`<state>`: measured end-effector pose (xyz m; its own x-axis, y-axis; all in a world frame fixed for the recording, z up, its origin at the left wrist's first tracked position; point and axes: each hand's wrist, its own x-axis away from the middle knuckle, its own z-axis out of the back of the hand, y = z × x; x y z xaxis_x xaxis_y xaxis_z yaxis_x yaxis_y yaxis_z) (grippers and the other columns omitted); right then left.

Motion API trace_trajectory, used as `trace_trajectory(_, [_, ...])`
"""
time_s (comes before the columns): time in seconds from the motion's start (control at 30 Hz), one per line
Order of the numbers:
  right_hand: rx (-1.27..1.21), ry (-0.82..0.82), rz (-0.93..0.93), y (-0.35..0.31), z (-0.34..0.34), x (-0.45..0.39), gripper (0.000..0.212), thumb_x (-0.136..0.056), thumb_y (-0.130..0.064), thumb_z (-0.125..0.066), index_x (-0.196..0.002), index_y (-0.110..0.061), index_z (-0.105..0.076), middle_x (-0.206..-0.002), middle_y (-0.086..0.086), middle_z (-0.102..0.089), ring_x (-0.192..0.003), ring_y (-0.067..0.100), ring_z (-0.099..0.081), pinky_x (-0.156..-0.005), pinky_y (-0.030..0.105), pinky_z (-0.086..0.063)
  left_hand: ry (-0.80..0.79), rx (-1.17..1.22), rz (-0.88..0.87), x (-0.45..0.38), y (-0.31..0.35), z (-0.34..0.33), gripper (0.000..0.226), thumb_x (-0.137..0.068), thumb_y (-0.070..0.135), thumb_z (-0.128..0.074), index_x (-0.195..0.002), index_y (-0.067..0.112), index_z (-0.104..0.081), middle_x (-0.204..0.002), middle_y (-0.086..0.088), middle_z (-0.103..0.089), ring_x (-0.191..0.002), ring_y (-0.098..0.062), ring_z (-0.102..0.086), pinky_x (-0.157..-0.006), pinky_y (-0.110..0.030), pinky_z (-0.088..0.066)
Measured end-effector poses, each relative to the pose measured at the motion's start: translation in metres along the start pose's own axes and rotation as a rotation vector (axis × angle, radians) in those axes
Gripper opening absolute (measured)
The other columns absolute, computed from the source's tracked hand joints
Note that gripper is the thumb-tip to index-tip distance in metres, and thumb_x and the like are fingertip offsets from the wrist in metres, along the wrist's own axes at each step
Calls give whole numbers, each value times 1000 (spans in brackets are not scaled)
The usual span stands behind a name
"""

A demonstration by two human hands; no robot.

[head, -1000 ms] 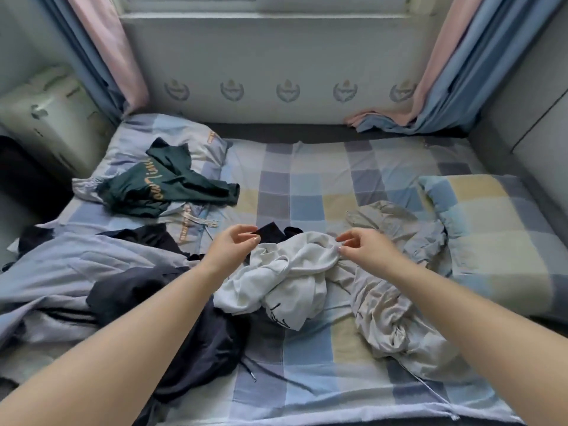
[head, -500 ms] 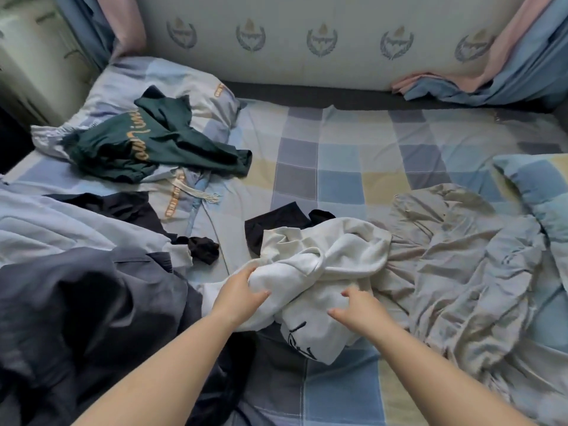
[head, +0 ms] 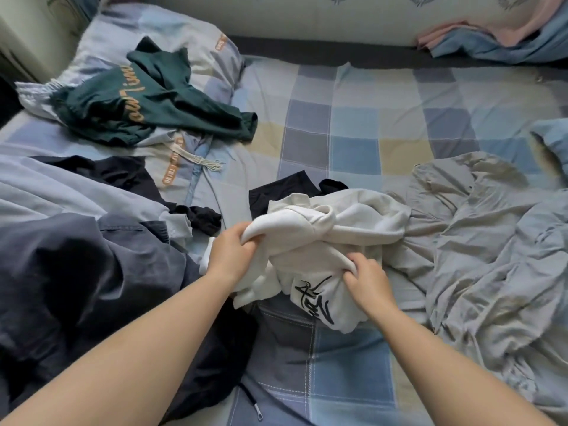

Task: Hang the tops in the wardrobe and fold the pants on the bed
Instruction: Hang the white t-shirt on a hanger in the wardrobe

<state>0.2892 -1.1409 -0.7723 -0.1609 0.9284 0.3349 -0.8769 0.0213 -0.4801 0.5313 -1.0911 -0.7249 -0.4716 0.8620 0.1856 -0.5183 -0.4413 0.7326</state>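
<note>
Both my hands, hovering apart a second ago, now grip the crumpled white top [head: 325, 238], left hand [head: 232, 256] and right hand [head: 367, 276] bunching its cloth, so I judge lifting it off the bed [head: 353, 133] comes next.

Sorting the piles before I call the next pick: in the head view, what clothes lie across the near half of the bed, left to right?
Dark navy jacket → white top with black lettering, held by left hand and right hand → crumpled grey garment.
</note>
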Motion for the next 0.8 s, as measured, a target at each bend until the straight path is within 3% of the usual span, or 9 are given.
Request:
trace_trajectory(0.17, [-315,91,102,-24,91,18,23,-87,-11,-50,-100,-25,-64,-94,-2,-65,-91,18,-56,-71,28,-39,46,17,-104,2,82,62,23,-89,17,-60,-109,21,-70,-99,-1,-70,-91,-20,-60,-74,-30,-45])
trace_trajectory(0.27, [-531,102,124,-43,172,40,31,-89,-6,-48,-84,-33,-63,-84,-16,-64,-86,11,-57,-70,20,-42,88,51,-192,7,154,108,26,-86,16,-62,-111,19,-70,-103,1,-70,-92,-15,-59,-77,-26,-44])
trace_trajectory(0.37, [-709,87,104,-62,249,67,34,-89,-8,-46,-80,-30,-70,-75,-9,-67,-76,13,-59,-67,27,-48,131,87,-247,15,219,148,26,-86,18,-65,-112,19,-70,-104,0,-70,-95,-15,-60,-83,-28,-46])
trace_trajectory(0.47, [-882,83,123,-90,337,105,32,-88,-14,-47,-77,-27,-74,-68,-6,-69,-65,10,-64,-55,23,-51,167,89,-305,28,289,187,26,-87,18,-64,-113,19,-69,-100,3,-66,-97,-16,-59,-81,-24,-41])
trace_trajectory(0.63, [-1087,96,213,-130,468,174,31,-86,-31,-48,-75,-25,-77,-79,4,-73,-70,14,-70,-53,21,-53,241,-58,-393,63,379,224,39,-85,19,-68,-123,9,-61,-118,-14,-61,-115,-28,-52,-101,-35,-36])
trace_trajectory(0.73, [-1108,65,291,-143,517,200,32,-86,-35,-46,-86,-25,-77,-91,7,-74,-79,15,-71,-59,24,-55,137,65,-493,98,413,225,17,-88,23,-67,-100,11,-68,-95,-7,-67,-86,-18,-60,-86,-31,-46])
trace_trajectory(0.8, [-1129,79,320,-150,546,217,33,-86,-36,-46,-92,-21,-75,-92,8,-73,-80,17,-70,-65,29,-56,-144,185,-404,124,442,224,25,-91,38,-60,-89,15,-69,-85,-1,-70,-74,-11,-64,-78,-30,-50])
